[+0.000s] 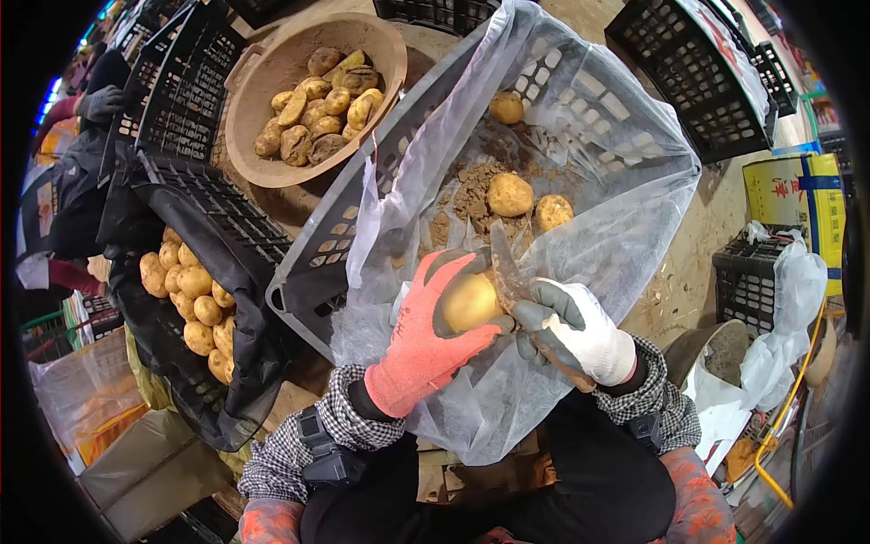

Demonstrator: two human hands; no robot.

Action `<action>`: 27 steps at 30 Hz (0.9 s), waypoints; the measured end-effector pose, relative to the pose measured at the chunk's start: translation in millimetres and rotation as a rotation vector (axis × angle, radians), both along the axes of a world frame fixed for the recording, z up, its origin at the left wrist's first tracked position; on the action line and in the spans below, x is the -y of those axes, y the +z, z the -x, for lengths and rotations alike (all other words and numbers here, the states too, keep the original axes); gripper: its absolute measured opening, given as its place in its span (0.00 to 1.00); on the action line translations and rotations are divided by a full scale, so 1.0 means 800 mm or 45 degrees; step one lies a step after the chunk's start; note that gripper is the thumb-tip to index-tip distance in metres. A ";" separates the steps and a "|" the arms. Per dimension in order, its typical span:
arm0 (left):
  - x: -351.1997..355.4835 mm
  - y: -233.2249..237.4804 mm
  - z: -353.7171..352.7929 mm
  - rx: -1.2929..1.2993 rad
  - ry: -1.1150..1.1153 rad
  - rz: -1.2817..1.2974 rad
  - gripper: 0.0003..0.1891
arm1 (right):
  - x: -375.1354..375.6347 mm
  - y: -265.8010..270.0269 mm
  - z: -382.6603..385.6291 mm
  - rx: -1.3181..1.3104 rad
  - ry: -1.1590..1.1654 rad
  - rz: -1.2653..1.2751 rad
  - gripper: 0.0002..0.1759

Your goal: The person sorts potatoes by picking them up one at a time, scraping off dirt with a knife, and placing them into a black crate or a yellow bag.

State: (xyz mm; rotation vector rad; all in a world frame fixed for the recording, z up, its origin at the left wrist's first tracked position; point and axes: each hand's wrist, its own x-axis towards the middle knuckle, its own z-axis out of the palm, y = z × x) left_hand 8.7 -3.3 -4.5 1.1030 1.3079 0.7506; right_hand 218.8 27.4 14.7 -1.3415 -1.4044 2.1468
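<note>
My left hand (pixel 418 337), in a coral-red glove with grey fingertips, is closed around a yellow potato (pixel 470 303). A knife (pixel 508 269) with a dirt-stained blade is gripped in my right hand (pixel 584 332), which wears a white and grey glove. Its blade points away from me and lies right along the potato's right side. Both hands are over the near part of a grey plastic crate (pixel 313 258) lined with thin white sheeting (pixel 625 222). Inside, two potatoes (pixel 510 195) rest beside loose brown soil (pixel 473 192), and another potato (pixel 506 108) sits farther back.
At the upper left stands a brown basin (pixel 237 118) holding cut and blemished potatoes. Left of me, a black-lined crate (pixel 258 349) contains whole potatoes. More black crates (pixel 684 77) and a yellow box (pixel 787 204) stand around. Another person's gloved hand (pixel 101 103) shows at far left.
</note>
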 end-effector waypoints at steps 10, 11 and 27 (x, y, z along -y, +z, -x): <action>-0.001 -0.004 0.001 0.044 0.014 0.002 0.33 | 0.002 -0.007 -0.005 -0.181 0.097 0.019 0.24; -0.001 -0.005 -0.001 0.031 0.023 -0.025 0.34 | 0.004 -0.009 -0.007 -0.150 0.028 0.065 0.24; -0.001 -0.003 0.000 0.149 0.021 0.021 0.33 | 0.016 -0.020 -0.012 -0.326 -0.285 0.092 0.28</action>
